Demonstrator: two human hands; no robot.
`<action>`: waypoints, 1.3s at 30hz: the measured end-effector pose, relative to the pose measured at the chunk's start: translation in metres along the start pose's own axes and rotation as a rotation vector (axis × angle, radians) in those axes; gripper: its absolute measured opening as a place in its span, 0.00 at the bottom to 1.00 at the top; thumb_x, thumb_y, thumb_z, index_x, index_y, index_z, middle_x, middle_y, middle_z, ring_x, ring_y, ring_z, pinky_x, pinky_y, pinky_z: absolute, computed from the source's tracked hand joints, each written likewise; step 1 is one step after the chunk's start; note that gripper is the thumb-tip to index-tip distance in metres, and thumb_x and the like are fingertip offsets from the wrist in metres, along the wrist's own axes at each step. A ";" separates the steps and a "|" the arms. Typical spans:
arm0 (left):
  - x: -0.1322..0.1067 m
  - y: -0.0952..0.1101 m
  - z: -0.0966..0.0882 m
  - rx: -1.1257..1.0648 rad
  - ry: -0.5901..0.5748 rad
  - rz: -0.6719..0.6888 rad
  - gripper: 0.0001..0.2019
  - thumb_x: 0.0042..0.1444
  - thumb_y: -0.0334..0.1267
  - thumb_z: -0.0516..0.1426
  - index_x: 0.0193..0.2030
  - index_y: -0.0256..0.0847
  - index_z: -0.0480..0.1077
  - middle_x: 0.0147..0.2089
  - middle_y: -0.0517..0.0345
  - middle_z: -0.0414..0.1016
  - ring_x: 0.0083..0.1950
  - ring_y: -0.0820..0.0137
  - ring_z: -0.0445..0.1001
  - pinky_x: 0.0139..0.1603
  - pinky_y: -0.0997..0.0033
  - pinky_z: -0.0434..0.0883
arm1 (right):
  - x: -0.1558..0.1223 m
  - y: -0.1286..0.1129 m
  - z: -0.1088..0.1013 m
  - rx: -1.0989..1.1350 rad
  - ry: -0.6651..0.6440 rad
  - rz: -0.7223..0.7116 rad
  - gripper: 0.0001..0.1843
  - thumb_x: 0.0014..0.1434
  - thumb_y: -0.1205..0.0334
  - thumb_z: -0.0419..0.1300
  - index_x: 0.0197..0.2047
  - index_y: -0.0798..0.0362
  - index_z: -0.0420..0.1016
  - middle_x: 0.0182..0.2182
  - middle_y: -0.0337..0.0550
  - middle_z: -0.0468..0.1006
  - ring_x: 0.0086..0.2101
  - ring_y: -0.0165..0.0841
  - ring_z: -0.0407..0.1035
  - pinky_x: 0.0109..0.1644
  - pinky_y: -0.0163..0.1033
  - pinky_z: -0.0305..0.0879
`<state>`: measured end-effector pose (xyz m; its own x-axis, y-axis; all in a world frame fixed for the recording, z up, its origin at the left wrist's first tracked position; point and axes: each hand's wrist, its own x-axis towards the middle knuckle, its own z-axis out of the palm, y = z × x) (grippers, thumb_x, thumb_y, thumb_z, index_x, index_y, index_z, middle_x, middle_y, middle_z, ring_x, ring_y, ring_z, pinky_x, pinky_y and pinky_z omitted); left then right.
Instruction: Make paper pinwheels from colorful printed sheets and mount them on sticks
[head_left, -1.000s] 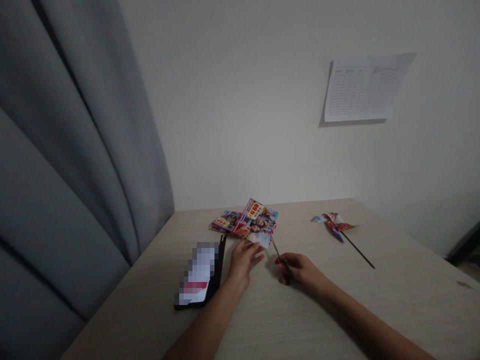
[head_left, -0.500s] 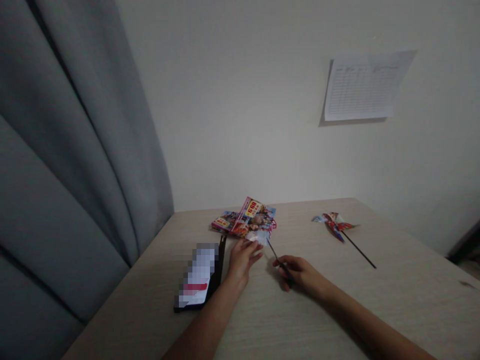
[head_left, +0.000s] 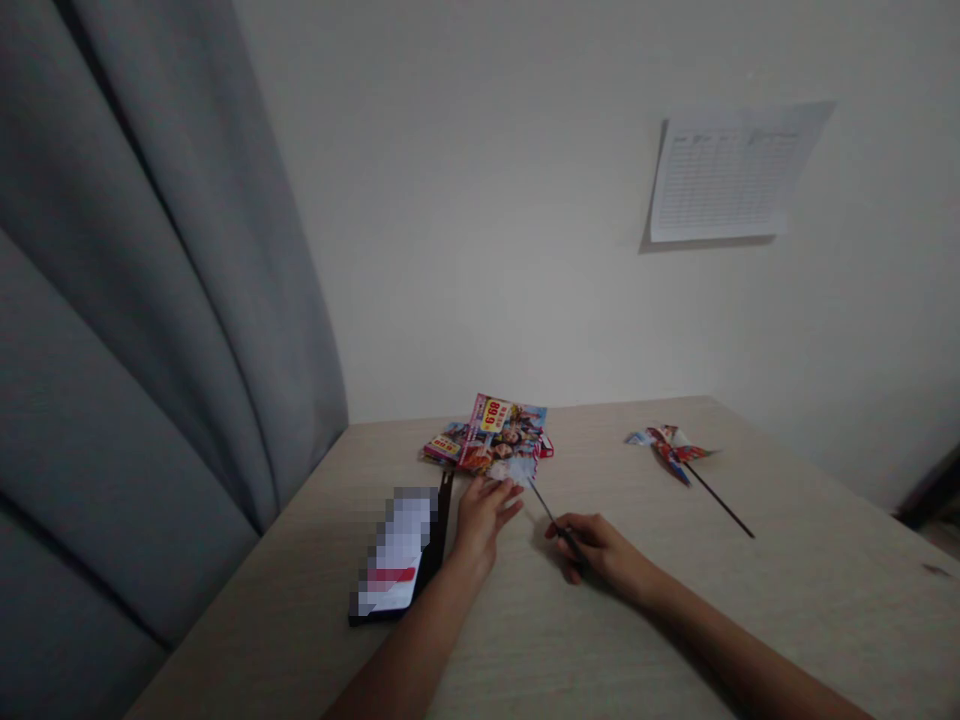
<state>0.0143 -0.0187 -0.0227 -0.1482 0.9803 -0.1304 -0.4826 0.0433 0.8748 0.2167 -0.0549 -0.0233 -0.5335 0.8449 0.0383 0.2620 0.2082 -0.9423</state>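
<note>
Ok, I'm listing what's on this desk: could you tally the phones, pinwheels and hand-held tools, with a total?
Phone: 1
Pinwheel: 1
Dark-handled tool, probably scissors, in the right hand: 1
Total: 3

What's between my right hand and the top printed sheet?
The scissors, extending from your right hand toward the top printed sheet, in the head view.
</note>
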 end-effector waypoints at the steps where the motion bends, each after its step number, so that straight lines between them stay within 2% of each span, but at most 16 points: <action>1: 0.000 0.000 0.000 0.000 0.000 0.000 0.17 0.44 0.34 0.70 0.39 0.39 0.70 0.39 0.55 0.78 0.40 0.66 0.81 0.39 0.69 0.78 | 0.000 0.000 0.000 -0.013 0.003 -0.005 0.26 0.64 0.43 0.53 0.50 0.57 0.73 0.19 0.34 0.70 0.21 0.28 0.60 0.30 0.34 0.58; 5: 0.001 0.000 0.000 -0.004 -0.002 -0.007 0.17 0.44 0.34 0.70 0.39 0.38 0.70 0.40 0.55 0.78 0.41 0.65 0.81 0.38 0.69 0.78 | -0.001 0.001 0.001 -0.084 0.026 -0.005 0.25 0.65 0.44 0.52 0.51 0.56 0.74 0.19 0.34 0.72 0.22 0.29 0.63 0.34 0.36 0.61; 8: 0.000 0.000 0.000 -0.004 -0.007 -0.003 0.17 0.45 0.33 0.69 0.40 0.38 0.71 0.41 0.54 0.79 0.42 0.65 0.81 0.38 0.69 0.78 | -0.002 -0.001 0.001 -0.167 0.059 0.013 0.24 0.65 0.45 0.50 0.51 0.54 0.75 0.21 0.36 0.74 0.25 0.32 0.67 0.42 0.40 0.63; 11: -0.001 0.001 0.000 -0.004 -0.010 0.001 0.16 0.45 0.34 0.69 0.40 0.38 0.71 0.41 0.53 0.79 0.42 0.64 0.81 0.38 0.70 0.78 | -0.003 -0.005 -0.001 -0.298 0.149 0.033 0.21 0.64 0.47 0.51 0.50 0.50 0.76 0.28 0.41 0.78 0.37 0.39 0.70 0.52 0.46 0.60; 14: -0.001 0.001 -0.001 -0.001 -0.012 0.003 0.17 0.44 0.35 0.70 0.40 0.39 0.70 0.41 0.54 0.79 0.42 0.65 0.81 0.38 0.69 0.78 | -0.003 -0.008 -0.003 -0.384 0.209 0.052 0.20 0.62 0.48 0.54 0.50 0.47 0.78 0.37 0.45 0.79 0.46 0.43 0.67 0.58 0.50 0.56; 17: 0.000 0.000 -0.001 0.001 -0.016 0.007 0.18 0.44 0.35 0.70 0.40 0.39 0.71 0.42 0.53 0.79 0.42 0.65 0.81 0.38 0.70 0.78 | -0.003 -0.008 -0.005 -0.399 0.227 0.057 0.21 0.60 0.49 0.55 0.52 0.46 0.78 0.42 0.47 0.78 0.49 0.45 0.65 0.59 0.50 0.55; 26: 0.000 0.000 -0.001 -0.022 -0.004 0.021 0.18 0.43 0.36 0.70 0.40 0.39 0.70 0.42 0.53 0.79 0.43 0.64 0.81 0.38 0.70 0.78 | -0.004 -0.005 -0.004 -0.412 0.211 0.042 0.20 0.61 0.50 0.56 0.52 0.46 0.79 0.42 0.47 0.76 0.49 0.45 0.64 0.59 0.52 0.55; 39: 0.002 -0.002 0.000 -0.031 -0.006 0.023 0.17 0.44 0.34 0.71 0.39 0.38 0.71 0.41 0.53 0.79 0.42 0.65 0.81 0.36 0.72 0.79 | -0.004 -0.008 -0.001 -0.371 0.166 0.009 0.20 0.63 0.49 0.53 0.49 0.49 0.80 0.35 0.46 0.77 0.46 0.43 0.66 0.59 0.53 0.53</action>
<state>0.0144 -0.0168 -0.0246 -0.1549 0.9821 -0.1072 -0.5059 0.0143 0.8625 0.2174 -0.0599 -0.0159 -0.4011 0.9091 0.1122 0.5544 0.3384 -0.7603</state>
